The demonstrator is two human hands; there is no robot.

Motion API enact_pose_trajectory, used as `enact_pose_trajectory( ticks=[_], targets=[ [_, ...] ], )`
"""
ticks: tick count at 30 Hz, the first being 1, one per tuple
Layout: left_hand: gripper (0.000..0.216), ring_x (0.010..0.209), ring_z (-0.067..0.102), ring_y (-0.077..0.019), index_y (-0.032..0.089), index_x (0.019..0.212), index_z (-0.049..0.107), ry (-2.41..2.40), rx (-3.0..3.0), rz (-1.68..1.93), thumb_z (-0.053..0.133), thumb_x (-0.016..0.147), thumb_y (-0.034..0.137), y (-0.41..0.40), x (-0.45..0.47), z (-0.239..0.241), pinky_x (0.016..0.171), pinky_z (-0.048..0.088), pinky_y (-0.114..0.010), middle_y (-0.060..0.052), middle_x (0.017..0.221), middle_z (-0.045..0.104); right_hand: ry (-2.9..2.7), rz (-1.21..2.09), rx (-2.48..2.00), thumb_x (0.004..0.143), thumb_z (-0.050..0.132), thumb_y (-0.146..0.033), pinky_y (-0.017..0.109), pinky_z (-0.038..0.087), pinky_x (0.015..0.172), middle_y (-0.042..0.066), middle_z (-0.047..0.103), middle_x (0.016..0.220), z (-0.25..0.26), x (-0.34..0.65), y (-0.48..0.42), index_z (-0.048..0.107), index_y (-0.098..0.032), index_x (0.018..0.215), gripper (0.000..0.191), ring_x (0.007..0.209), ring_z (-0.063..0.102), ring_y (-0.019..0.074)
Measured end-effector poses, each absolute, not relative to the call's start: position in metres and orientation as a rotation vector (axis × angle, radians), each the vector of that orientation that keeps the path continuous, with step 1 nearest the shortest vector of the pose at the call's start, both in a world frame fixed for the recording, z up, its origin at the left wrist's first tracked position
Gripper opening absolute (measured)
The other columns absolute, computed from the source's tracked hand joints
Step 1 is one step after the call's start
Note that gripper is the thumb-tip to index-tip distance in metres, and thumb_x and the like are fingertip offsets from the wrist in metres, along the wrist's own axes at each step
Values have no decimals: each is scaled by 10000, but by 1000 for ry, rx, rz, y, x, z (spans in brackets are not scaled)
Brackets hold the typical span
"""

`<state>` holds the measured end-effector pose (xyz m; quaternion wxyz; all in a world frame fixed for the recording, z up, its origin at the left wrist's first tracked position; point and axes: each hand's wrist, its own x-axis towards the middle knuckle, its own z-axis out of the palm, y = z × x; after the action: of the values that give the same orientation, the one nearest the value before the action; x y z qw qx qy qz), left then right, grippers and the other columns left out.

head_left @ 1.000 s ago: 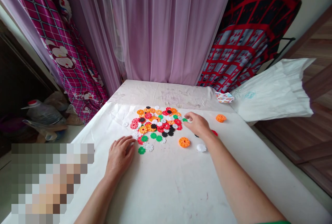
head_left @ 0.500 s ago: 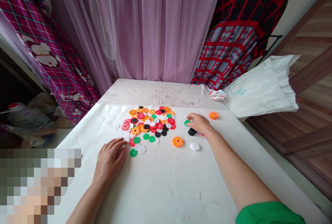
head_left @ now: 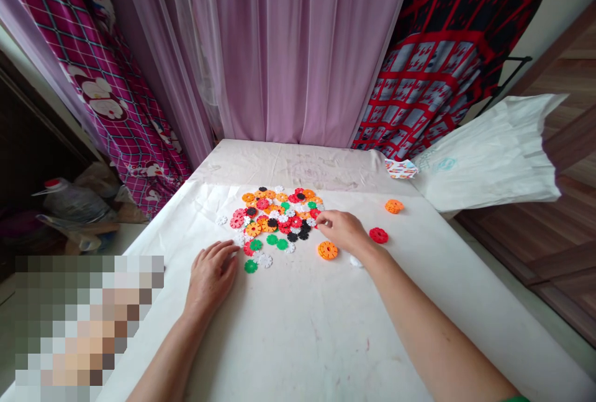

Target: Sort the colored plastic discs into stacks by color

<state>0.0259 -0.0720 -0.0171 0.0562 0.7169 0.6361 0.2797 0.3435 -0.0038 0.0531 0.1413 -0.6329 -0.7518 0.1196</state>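
Observation:
Many flower-shaped plastic discs in several colours lie in a loose pile on the white-covered table. My right hand is at the pile's right edge, fingers curved with a gap between them, close to red and white discs; I see nothing held. Under my right wrist, a white disc stack is partly hidden. An orange stack sits just in front of that hand. My left hand rests on the table with fingers stretched out, fingertips beside the pile's left edge near a green disc.
A red stack and another orange stack are to the right. Farther back are a small patterned paper piece and a white bag over the table's right edge. Curtains hang behind the table.
My right hand has moved left from the green and black discs to the pile's edge, and now hides them. The red stack has come into view. My left hand stays in place.

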Motion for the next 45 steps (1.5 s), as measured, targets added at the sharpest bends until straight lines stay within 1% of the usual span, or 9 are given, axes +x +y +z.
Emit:
enact_pose_trajectory(
  ticks=[2,7,13,19,24,28,36,40,45],
  targets=[
    [321,1175,578,-255,277,1043,694,1935,2167,858,432,898,394,-73,27,-16,1017,426,-470,-38,1197,693,-2276,394,-1715,817,561,-217,232,425,729,-32,734,938,52,314,-16,706,-274,890,172,854,641,143],
    [319,1192,565,-255,270,1054,689,1921,2157,841,424,905,364,-74,29,-14,1016,420,-474,-41,1214,685,-2448,324,-1654,816,597,-254,265,440,795,1,720,1059,42,268,-30,692,-282,1001,210,1026,611,198],
    [319,1191,567,-262,270,1052,695,1924,2159,835,426,899,352,-75,29,-12,1007,423,-482,-46,1212,685,-2437,352,-1690,801,583,-218,275,444,824,27,699,1058,35,256,-28,663,-252,1027,243,1050,591,202],
    [315,1196,565,-264,274,1050,693,1929,2157,844,429,904,365,-74,29,-14,1015,418,-484,-40,1220,683,-2152,419,-1760,743,623,-205,258,453,790,0,691,1069,46,298,-12,639,-250,1024,285,932,624,163],
    [315,1186,571,-259,275,1048,691,1930,2159,846,429,905,373,-74,29,-14,1020,418,-480,-36,1215,685,-1884,313,-2080,734,664,-250,254,452,727,4,706,1001,50,381,18,634,-248,1020,288,894,641,168],
    [317,1188,570,-258,280,1047,693,1933,2152,849,431,903,385,-74,28,-13,1024,419,-477,-36,1205,689,-1900,319,-2158,710,676,-245,253,449,721,0,709,1017,40,417,31,634,-250,1017,310,909,645,172],
    [323,1181,574,-255,278,1043,696,1913,2172,851,437,900,405,-73,26,-15,1011,434,-457,-41,1192,694,-1953,298,-2163,713,664,-249,254,456,743,3,709,1028,28,422,37,647,-256,1018,306,915,648,171],
    [328,1186,571,-259,277,1049,695,1917,2173,840,435,900,408,-73,26,-15,1010,435,-462,-41,1197,692,-1933,245,-2144,766,627,-244,261,451,757,16,700,1060,42,418,32,663,-249,1013,249,926,642,174],
    [320,1185,572,-257,281,1045,695,1922,2158,841,432,901,393,-73,28,-14,1016,429,-473,-39,1203,690,-1983,239,-1956,822,556,-200,254,441,753,6,714,980,61,371,15,694,-251,904,168,864,637,157]
  ],
)
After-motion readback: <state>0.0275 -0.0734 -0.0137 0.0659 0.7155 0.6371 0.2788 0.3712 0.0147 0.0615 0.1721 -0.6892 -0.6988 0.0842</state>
